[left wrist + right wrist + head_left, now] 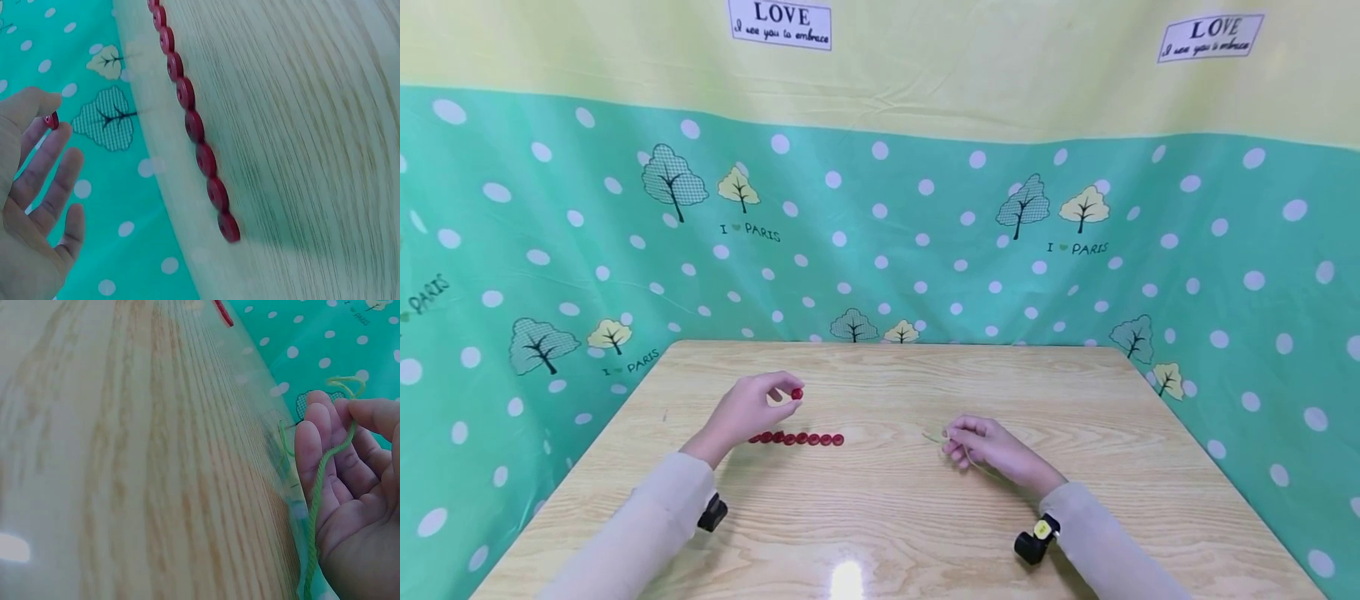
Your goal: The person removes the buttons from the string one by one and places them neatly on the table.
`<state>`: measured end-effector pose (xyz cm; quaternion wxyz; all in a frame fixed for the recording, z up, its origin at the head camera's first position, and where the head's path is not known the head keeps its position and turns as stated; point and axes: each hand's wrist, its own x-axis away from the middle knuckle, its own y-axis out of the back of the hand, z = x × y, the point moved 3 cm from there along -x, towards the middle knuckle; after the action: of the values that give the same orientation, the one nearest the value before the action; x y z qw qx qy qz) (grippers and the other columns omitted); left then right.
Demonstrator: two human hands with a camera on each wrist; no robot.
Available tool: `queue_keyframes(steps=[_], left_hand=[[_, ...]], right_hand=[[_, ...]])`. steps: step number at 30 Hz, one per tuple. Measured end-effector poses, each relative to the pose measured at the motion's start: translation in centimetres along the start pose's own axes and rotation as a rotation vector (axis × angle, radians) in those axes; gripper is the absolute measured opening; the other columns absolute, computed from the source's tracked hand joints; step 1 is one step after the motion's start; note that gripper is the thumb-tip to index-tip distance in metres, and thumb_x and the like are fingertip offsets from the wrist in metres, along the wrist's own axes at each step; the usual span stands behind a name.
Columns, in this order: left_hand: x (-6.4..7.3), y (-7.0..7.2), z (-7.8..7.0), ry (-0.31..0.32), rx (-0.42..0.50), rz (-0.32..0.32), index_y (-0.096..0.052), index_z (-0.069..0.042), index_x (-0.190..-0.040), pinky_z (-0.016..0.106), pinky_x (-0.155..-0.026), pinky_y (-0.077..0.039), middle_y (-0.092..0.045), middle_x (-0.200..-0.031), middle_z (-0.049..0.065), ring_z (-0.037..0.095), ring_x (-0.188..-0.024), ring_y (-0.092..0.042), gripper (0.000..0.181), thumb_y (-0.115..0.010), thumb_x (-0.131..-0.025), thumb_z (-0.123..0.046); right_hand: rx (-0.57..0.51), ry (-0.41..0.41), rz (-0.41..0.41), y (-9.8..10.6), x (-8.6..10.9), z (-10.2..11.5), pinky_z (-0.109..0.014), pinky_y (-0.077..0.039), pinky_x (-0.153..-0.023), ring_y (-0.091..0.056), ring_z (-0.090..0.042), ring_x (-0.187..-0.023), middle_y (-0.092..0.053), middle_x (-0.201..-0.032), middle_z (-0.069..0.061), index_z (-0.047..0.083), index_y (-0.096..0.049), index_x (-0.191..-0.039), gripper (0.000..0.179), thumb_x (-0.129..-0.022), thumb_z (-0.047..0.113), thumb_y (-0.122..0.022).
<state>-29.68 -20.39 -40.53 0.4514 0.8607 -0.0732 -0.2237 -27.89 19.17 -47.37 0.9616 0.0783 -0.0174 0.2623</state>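
Between thumb and forefinger my left hand (747, 410) pinches a small round red button (797, 393), held up above the table. In the left wrist view that button (51, 120) is partly covered by the fingertips, while the other fingers spread loosely. Below the hand, several red buttons (815, 439) lie edge to edge in a straight row on the wood. My right hand (994, 448), off to the right, pinches a thin green cord (317, 487). One stretch of it hangs down across the palm, and a small loop shows above the fingertips in the right wrist view.
The wooden table (880, 517) carries a bright glare spot near its front edge. Behind and beside it hangs a green and yellow cloth (880, 233) with dots and trees. A black device (712, 512) is strapped at the left wrist, another device (1033, 546) at the right.
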Motion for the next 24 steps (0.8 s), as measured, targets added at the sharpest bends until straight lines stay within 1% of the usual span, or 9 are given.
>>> queue_keyframes(steps=[4,11,16,20,21,24], left_hand=[[0.5,0.8,0.9,0.006,-0.033,0.003,-0.072,-0.017,-0.112,0.041,-0.081,-0.055,-0.071,-0.108,-0.003,0.02,-0.091,-0.066,0.022,-0.074,-0.091,-0.019],[1.5,2.3,2.4,0.025,-0.087,0.01,-0.072,-0.015,-0.111,0.044,-0.08,-0.055,-0.071,-0.107,0.0,0.024,-0.091,-0.066,0.022,-0.074,-0.09,-0.018],[2.2,2.9,3.6,0.034,-0.124,0.015,-0.073,-0.013,-0.111,0.044,-0.079,-0.055,-0.072,-0.105,0.0,0.021,-0.089,-0.066,0.022,-0.074,-0.089,-0.018],[2.8,3.2,4.8,0.066,-0.137,0.053,-0.073,-0.011,-0.111,0.045,-0.081,-0.055,-0.072,-0.105,0.0,0.022,-0.09,-0.066,0.023,-0.074,-0.089,-0.019],[3.0,3.3,5.1,0.086,-0.141,0.064,-0.073,-0.011,-0.111,0.045,-0.081,-0.055,-0.071,-0.105,0.0,0.022,-0.091,-0.065,0.023,-0.074,-0.089,-0.019],[3.5,3.6,6.0,0.112,-0.148,0.098,-0.072,-0.01,-0.112,0.047,-0.083,-0.054,-0.071,-0.105,0.001,0.023,-0.092,-0.065,0.024,-0.074,-0.09,-0.019]], right_hand=[[-0.008,0.002,0.0,0.0,0.0,-0.1,-0.028,-0.056,-0.074,-0.062,-0.02,-0.085,-0.067,-0.101,-0.015,-0.014,-0.053,-0.119,0.04,-0.105,0.023,-0.055],[-0.007,0.003,0.001,0.1,-0.1,-0.1,-0.028,-0.056,-0.074,-0.062,-0.02,-0.086,-0.066,-0.102,-0.015,-0.014,-0.052,-0.12,0.039,-0.105,0.023,-0.054],[0.009,0.01,-0.005,0.1,0.0,-0.2,-0.028,-0.056,-0.074,-0.062,-0.02,-0.086,-0.066,-0.103,-0.017,-0.014,-0.053,-0.12,0.041,-0.105,0.024,-0.054],[0.015,0.01,-0.005,0.1,0.1,-0.3,-0.028,-0.056,-0.074,-0.062,-0.02,-0.087,-0.065,-0.103,-0.017,-0.014,-0.053,-0.121,0.042,-0.105,0.025,-0.054],[0.015,0.012,-0.003,0.1,0.1,-0.3,-0.028,-0.056,-0.074,-0.062,-0.02,-0.087,-0.065,-0.103,-0.018,-0.014,-0.053,-0.121,0.041,-0.105,0.024,-0.054],[0.015,0.014,0.0,0.1,0.1,-0.3,-0.029,-0.056,-0.074,-0.061,-0.021,-0.087,-0.065,-0.103,-0.018,-0.014,-0.053,-0.121,0.041,-0.105,0.024,-0.054]])
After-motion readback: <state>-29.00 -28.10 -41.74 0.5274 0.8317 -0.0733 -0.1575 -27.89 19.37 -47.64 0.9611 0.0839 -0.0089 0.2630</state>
